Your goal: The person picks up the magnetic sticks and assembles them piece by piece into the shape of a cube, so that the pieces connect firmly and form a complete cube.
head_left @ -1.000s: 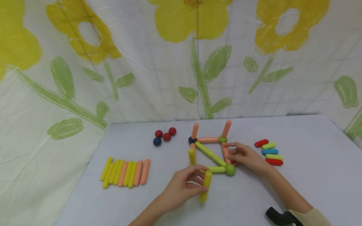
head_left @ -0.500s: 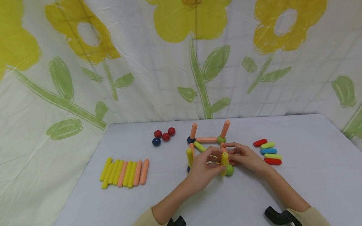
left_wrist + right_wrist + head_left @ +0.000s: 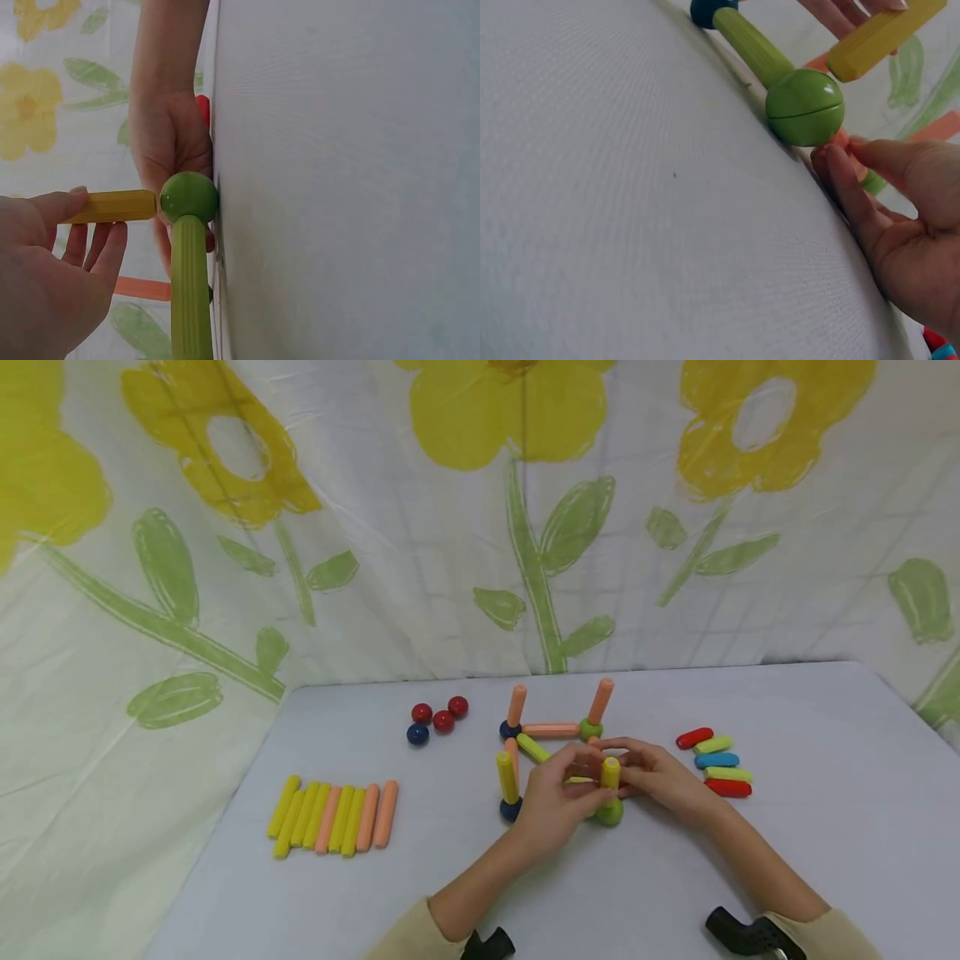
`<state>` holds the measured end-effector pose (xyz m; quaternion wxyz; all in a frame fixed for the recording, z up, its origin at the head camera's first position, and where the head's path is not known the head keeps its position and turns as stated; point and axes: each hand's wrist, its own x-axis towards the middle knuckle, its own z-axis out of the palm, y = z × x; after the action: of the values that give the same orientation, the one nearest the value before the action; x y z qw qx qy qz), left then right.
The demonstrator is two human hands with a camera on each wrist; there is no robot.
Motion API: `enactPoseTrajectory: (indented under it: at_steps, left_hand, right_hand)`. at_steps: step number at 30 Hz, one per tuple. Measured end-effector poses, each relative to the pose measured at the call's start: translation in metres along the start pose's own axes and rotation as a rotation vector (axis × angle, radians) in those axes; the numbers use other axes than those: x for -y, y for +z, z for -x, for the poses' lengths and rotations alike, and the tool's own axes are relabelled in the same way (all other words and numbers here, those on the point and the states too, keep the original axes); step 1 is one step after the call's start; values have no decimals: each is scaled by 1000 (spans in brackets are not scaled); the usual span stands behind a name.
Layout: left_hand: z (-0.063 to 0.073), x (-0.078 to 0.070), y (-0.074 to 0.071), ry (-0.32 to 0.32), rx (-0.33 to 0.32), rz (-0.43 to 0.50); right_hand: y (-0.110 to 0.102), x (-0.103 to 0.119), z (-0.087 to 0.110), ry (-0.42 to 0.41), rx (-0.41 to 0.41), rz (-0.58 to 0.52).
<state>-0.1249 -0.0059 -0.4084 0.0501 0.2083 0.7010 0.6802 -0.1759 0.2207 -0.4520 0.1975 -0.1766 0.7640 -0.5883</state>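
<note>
My left hand (image 3: 551, 802) pinches a yellow rod (image 3: 611, 774) upright over the near-right green ball (image 3: 611, 814) of a ball-and-rod frame. In the left wrist view the rod's end is beside the green ball (image 3: 189, 197), with a narrow gap showing. My right hand (image 3: 663, 781) pinches an orange rod (image 3: 841, 139) joined to that ball. Dark blue balls (image 3: 511, 811) form the frame's left corners, and another green ball (image 3: 592, 729) the far-right one. Upright rods stand on those three: two orange rods (image 3: 517, 705) at the back, one yellow rod (image 3: 507, 777) at near left.
Yellow and orange rods (image 3: 341, 818) lie in a row at the left. Red balls (image 3: 443, 721) and a dark blue ball (image 3: 417, 734) sit behind them. Short red, blue and yellow-green rods (image 3: 716, 761) lie at the right. A flowered cloth (image 3: 420, 568) hangs behind the table.
My left hand has moved right and forward, bringing the yellow rod from in front of the frame to over the near-right green ball. My right hand has stayed at the orange rod.
</note>
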Motion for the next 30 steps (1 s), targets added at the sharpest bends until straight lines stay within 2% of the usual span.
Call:
enactPoseTrajectory:
  at_steps: [11,17,24,30]
  left_hand:
    - [-1,0,-1,15,21,-20]
    - [2,-17,-7,0,5,0]
    - [3,-37,-18,74,-13,37]
    - [1,-49,-41,76,-67,-42]
  right_hand:
    - [-1,-1,0,-15,2,7]
    - [0,-1,-1,-41,27,-36]
    - [-1,-3,-1,-25,17,-25]
    - [2,-2,-2,-9,9,-22]
